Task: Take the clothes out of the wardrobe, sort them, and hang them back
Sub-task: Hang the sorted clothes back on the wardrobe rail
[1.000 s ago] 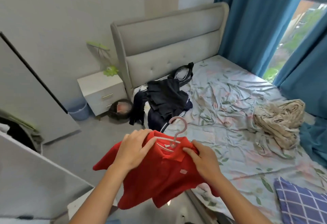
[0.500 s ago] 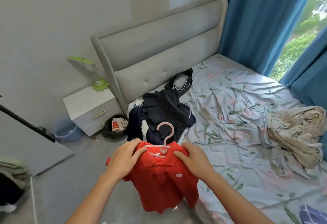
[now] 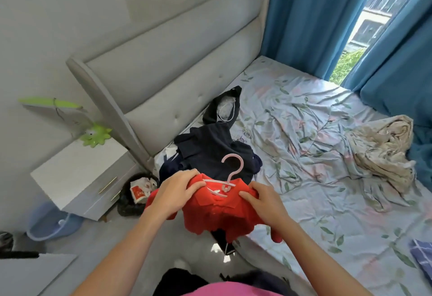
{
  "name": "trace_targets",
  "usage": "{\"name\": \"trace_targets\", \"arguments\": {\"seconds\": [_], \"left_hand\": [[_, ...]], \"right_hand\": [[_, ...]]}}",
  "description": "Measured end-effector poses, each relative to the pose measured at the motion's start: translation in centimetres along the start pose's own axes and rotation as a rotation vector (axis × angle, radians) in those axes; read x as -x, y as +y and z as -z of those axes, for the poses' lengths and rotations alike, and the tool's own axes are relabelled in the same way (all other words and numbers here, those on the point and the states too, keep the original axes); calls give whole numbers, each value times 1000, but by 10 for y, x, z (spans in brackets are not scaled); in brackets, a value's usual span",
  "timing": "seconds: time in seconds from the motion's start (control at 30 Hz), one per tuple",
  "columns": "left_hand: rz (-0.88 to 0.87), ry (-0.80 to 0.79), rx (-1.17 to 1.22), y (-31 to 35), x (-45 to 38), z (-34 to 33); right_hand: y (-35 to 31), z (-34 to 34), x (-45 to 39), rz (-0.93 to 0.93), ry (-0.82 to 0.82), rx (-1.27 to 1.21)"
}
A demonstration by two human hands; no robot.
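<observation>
Just one view here, a wide-angle head cam that looked forward and down from the person's eye level. The hands sat close, low in the middle of the frame, with the bed ahead and to the right and the nightstand off left.

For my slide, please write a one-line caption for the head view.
Both hands, left hand and right hand, grip a red polo shirt on a pink plastic hanger.

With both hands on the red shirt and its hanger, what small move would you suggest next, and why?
Probably lower the red shirt onto the dark clothes pile on the bed: both the left hand and right hand hold it by the shoulders, on its pink hanger, just before that pile.
</observation>
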State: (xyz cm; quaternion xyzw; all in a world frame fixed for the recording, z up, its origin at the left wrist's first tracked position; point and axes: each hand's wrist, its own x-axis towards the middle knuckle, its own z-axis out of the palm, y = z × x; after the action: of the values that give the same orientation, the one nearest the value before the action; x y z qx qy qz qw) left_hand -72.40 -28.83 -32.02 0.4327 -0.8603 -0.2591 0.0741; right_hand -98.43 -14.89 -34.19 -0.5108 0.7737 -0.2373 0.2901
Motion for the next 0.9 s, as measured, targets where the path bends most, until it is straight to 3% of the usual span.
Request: {"name": "trace_targets", "arguments": {"seconds": [0.27, 0.43, 0.6, 0.73, 0.9], "left_hand": [[-184, -138, -44, -30, -106, 47], [-149, -121, -117, -53, -141, 52], [-157, -218, -91, -67, -188, 54], [-213, -293, -92, -78, -273, 24], [-229, -424, -116, -121, -412, -77]], "right_hand": [[-28, -14, -42, -140, 156, -53], [-29, -22, -96, -123, 128, -80], [-23, -27, -149, -171, 99, -72], [4, -30, -200, -279, 126, -169], [86, -71, -300, -415, 156, -202]]}}
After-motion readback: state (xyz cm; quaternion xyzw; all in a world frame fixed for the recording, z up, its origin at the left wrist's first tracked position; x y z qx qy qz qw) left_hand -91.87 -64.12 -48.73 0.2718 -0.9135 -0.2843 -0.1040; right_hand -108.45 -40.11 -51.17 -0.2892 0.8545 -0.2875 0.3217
